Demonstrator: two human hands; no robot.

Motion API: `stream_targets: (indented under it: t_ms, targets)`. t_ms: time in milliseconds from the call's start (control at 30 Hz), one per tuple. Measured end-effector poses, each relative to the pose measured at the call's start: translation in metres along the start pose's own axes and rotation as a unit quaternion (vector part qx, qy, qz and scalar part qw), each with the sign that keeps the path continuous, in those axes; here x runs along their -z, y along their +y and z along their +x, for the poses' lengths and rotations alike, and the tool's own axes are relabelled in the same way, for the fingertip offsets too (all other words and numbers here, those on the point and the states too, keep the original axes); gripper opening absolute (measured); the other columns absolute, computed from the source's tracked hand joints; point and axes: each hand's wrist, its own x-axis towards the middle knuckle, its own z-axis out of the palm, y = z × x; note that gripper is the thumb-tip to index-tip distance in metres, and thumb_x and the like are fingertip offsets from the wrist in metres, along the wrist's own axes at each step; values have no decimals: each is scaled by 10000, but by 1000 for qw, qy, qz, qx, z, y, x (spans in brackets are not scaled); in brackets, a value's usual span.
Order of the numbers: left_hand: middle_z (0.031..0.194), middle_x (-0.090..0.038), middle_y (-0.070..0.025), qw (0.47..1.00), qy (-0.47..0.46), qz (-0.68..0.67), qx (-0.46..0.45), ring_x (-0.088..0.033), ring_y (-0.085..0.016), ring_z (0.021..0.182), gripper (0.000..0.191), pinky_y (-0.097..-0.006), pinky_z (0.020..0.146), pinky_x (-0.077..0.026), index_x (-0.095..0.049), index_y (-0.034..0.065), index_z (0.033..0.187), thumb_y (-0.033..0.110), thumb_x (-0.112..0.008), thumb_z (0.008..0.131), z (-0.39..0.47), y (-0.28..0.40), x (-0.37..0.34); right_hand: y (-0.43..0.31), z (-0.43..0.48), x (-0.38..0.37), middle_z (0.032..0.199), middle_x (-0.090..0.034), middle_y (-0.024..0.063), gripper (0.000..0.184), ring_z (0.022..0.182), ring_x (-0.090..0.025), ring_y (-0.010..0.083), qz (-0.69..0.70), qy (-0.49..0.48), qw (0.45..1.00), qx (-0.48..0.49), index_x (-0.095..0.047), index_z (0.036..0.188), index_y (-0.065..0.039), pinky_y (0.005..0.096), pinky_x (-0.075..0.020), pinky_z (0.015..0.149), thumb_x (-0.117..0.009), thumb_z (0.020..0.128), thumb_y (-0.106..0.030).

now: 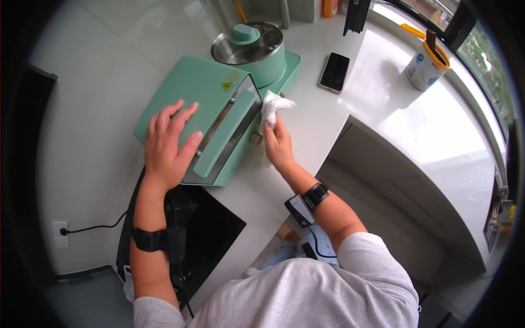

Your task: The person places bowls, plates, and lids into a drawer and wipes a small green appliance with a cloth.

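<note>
A green toaster oven (pixel 197 90) stands on the white counter, its long door handle (pixel 224 133) facing me. Flat on the oven's top lies my left hand (pixel 168 143), fingers spread. My right hand (pixel 279 141) pinches a crumpled white cloth or paper wipe (pixel 274 107) beside the oven's front right corner. One round control knob (pixel 256 138) shows on the oven's front, close to that hand. Behind the oven, a green pot with a glass lid (pixel 247 45) sits on a green base (pixel 292 69).
A smartphone (pixel 335 72) lies on the counter to the right. Farther right, near the window, stands a white bucket with a yellow rim (pixel 427 67). A black glossy panel (pixel 213 229) lies before the oven. On the left wall, a cord runs to an outlet (pixel 61 234).
</note>
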Motion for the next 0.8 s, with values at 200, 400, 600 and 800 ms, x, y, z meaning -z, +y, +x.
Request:
stream_targets:
  t_ms: [200, 400, 600, 800]
  targets:
    - [1324, -455, -97, 1000, -2, 4, 12, -405, -327, 1188, 444, -438, 1015, -344, -539, 154, 1289, 281, -589, 867, 4, 3, 2, -26, 79, 18, 887, -545, 49, 372, 843, -501, 147, 3, -129, 991, 32, -529, 1183, -19, 297, -418, 786, -398, 1002, -317]
    - [1342, -448, -92, 1000, -5, -6, 25, -415, -359, 1200, 483, -449, 1018, -343, -542, 159, 1287, 268, -629, 824, 6, 4, 7, -32, 93, 23, 963, -578, 53, 465, 914, -523, 159, 12, -229, 973, -34, -542, 1162, 6, 293, -414, 866, -376, 1007, -400]
    - [1358, -439, -92, 999, -28, -13, 44, -402, -385, 1220, 520, -478, 1046, -312, -555, 156, 1274, 242, -667, 774, 6, 4, 7, -60, 93, 66, 1045, -604, 85, 483, 886, -578, 172, 283, -57, 941, -176, -523, 1210, 17, 316, -440, 872, -401, 999, -400]
    - [1369, -416, -126, 995, -82, -27, 58, -377, -400, 1245, 541, -501, 1067, -284, -546, 141, 1282, 218, -666, 761, 15, 8, 16, -60, 131, 86, 1338, -450, 216, 430, 1223, -457, 395, -184, -217, 882, 376, -553, 1213, -43, 429, -400, 1010, -653, 798, -91]
